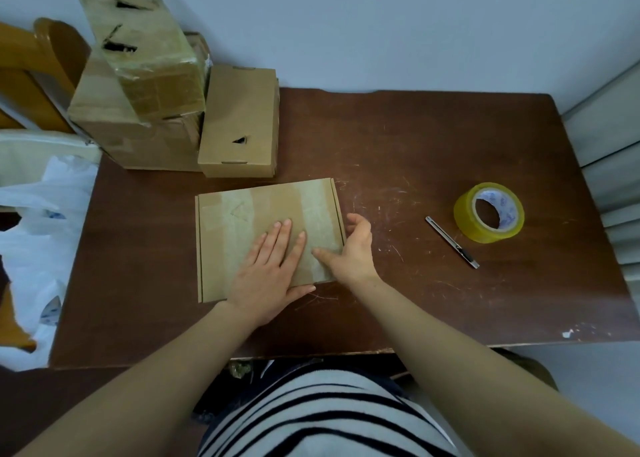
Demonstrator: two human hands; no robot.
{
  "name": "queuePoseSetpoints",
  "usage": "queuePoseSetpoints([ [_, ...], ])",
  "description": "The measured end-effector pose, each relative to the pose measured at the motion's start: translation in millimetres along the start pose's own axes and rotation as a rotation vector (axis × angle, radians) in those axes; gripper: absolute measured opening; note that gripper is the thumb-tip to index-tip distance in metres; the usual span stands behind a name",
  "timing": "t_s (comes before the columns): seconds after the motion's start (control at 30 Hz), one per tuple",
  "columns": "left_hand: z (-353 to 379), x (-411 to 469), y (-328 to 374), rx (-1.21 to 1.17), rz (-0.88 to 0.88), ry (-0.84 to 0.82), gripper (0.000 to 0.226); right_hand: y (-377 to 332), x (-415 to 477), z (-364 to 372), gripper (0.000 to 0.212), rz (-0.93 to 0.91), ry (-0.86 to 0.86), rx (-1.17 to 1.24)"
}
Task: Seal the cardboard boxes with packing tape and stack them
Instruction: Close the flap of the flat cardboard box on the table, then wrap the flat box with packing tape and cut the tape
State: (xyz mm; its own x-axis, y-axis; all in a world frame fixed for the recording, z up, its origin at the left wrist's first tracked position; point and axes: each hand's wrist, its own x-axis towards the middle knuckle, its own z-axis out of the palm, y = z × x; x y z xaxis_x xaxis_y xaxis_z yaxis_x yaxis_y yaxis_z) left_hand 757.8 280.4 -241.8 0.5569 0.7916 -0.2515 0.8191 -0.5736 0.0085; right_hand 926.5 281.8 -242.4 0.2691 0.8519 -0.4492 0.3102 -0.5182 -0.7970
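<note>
Striped shirt (322,415) at the bottom edge, both bare forearms reaching out over the brown table (433,145). Left hand (270,269) lies flat on the lid of the flat box (239,235), fingers straight and together, palm pressing down, not gripping anything. Right hand (351,252) is at the box's right edge: thumb laid on top along a shiny strip of clear tape, fingers curled over the side, so it's kinda pinching that edge. The box sits on the table right in front of the person, lid closed, with a couple of tape bands running across it.

Off to the right, well apart from the box, there's the tape roll (489,212) standing tilted, with a slim utility knife (452,242) lying just beside it. Back left has a pile of taped boxes (138,93), and a smaller box (239,121) touching it. White plastic bags (41,214) hang off the left side.
</note>
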Motion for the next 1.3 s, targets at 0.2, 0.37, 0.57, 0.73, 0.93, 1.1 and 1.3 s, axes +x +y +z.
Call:
queuePoseSetpoints([
  [0.2, -1, -2, 1, 0.034, -0.015, -0.034, 0.094, 5, 0, -7, 0.102, 0.022, -0.103, -0.007],
  [0.37, -5, 2, 15, -0.016, 0.045, 0.023, 0.090, 13, 4, -29, 0.084, 0.011, -0.041, 0.024],
  [0.57, -8, 13, 27, -0.048, 0.088, -0.053, 0.071, 44, 24, -125, 0.049, 0.030, 0.495, -0.199],
  [0.73, -7, 13, 24, -0.004, 0.141, -0.026, 0.064, 64, 48, -176, 0.083, 0.215, 0.470, -0.595],
  [0.93, -17, 13, 24, -0.143, 0.155, -0.124, 0.060, 62, 53, -195, 0.030, 0.183, 0.344, -1.063],
  [1.1, -49, 34, 42, -0.734, -0.093, -0.031, 0.075, 14, 35, -173, 0.025, -0.059, 0.320, -0.312],
  [1.3, -118, 56, 68, -1.438, -0.265, 0.205, 0.068, -57, -8, -128, 0.021, -0.159, -0.101, 0.668],
])
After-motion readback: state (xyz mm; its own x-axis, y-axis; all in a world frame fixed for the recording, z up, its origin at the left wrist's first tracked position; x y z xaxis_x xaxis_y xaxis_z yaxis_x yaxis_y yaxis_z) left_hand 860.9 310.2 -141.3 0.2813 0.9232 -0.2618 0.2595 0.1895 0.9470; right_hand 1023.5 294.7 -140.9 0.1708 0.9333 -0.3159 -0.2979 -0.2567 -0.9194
